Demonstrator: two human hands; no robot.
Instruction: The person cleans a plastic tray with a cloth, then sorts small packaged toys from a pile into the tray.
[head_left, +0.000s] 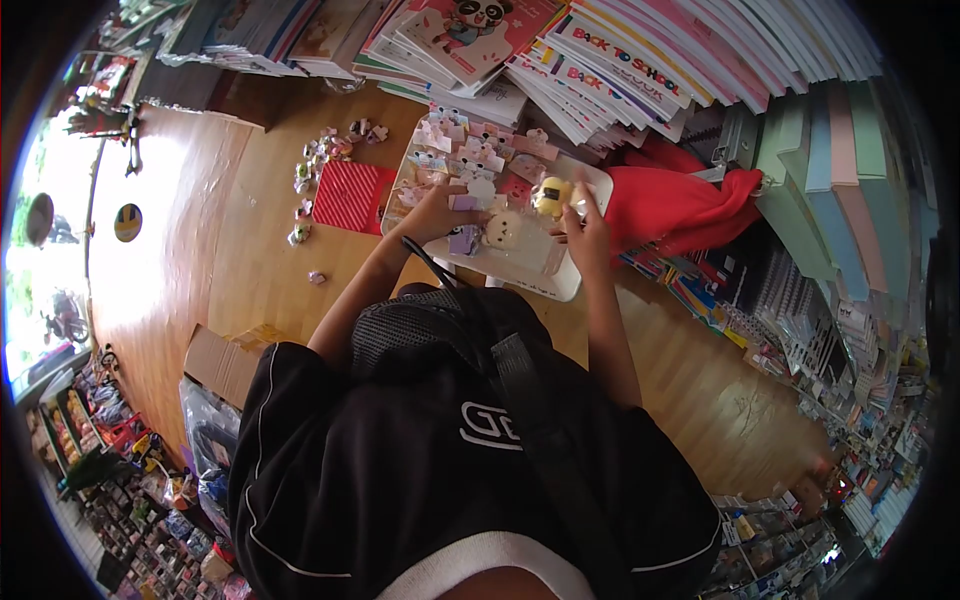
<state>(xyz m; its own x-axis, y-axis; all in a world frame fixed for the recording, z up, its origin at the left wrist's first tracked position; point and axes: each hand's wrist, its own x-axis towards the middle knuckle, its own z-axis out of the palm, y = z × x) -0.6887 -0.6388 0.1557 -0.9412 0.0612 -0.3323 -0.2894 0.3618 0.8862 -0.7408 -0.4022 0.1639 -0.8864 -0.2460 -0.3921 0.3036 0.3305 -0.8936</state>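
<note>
My right hand (588, 228) is closed at the edge of a small yellow plush toy (551, 197) with a dark patch, in clear wrap. My left hand (437, 214) has its thumb across a purple packet (463, 240) and its index finger on the far side, closed on it. Beside that packet lies a cream plush toy (502, 231) with a small face. Under both hands is a white tray (560, 283), its far left part covered by several small wrapped toys on pink and white cards (478, 153).
Stacks of notebooks (620, 75) stand along the far side. A red cloth (680, 205) lies right of the tray. On the wooden floor are a red striped bag (346, 196), small wrapped items (328, 150) and a cardboard box (218, 366). Binders (840, 180) fill the right side.
</note>
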